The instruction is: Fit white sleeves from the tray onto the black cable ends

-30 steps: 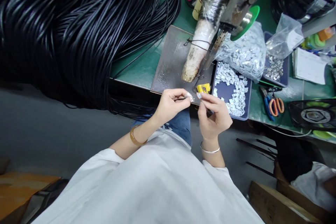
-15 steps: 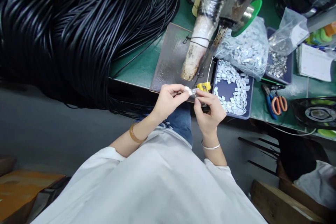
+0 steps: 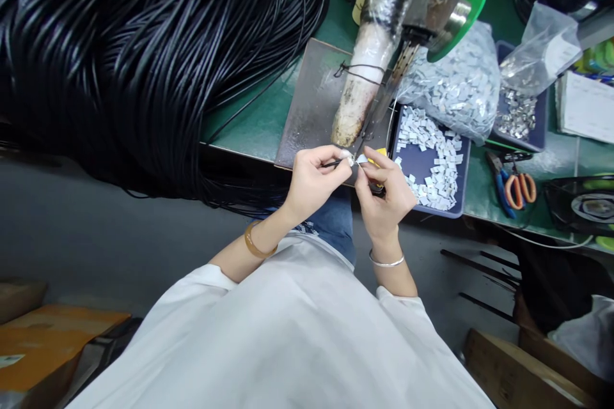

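Observation:
At the bench's front edge my left hand [image 3: 314, 180] is closed in a pinch, with a short stretch of black cable [image 3: 330, 164] showing between its fingers. Facing it, my right hand [image 3: 386, 192] pinches a small white flat piece [image 3: 361, 158]. The fingertips of both hands almost meet, and the cable's tip and the piece are too small to make out clearly. Just above them hangs the tip of a soldering iron [image 3: 368, 129]. A yellow item [image 3: 378, 154] lies partly hidden behind my right fingers.
Right of my hands sits a blue tray [image 3: 416, 163] of small white pieces, with a filled plastic bag [image 3: 455, 86] behind. Pliers [image 3: 503, 188] and orange-handled scissors [image 3: 520, 190] lie farther right. A big black cable coil [image 3: 158, 70] covers the left. A wrapped duct [image 3: 359, 89] overhangs the dark plate [image 3: 311, 99].
My two hands have come together, bringing the white piece in my right hand up to the cable end in my left. The view has shifted slightly.

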Action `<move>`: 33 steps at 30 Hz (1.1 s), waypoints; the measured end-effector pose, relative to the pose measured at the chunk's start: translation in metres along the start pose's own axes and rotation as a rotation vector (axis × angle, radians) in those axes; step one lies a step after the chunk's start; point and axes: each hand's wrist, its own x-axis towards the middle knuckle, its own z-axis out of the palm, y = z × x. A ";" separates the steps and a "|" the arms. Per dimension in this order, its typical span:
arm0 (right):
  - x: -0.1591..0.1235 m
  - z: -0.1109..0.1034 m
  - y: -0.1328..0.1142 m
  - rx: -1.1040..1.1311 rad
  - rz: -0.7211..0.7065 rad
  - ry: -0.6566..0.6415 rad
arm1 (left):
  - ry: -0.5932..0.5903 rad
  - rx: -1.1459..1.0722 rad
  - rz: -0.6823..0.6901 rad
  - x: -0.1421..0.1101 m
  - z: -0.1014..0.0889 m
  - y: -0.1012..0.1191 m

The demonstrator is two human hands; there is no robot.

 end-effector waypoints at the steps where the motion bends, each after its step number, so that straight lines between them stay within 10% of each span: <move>1: 0.001 0.000 0.000 0.002 0.001 -0.002 | 0.007 0.010 0.012 0.000 0.000 0.000; 22: 0.008 0.000 -0.007 -0.074 -0.083 0.056 | 0.032 0.190 0.149 -0.003 0.000 0.005; 33: 0.001 -0.005 -0.005 -0.131 -0.134 0.051 | -0.089 0.094 0.003 -0.006 -0.002 0.001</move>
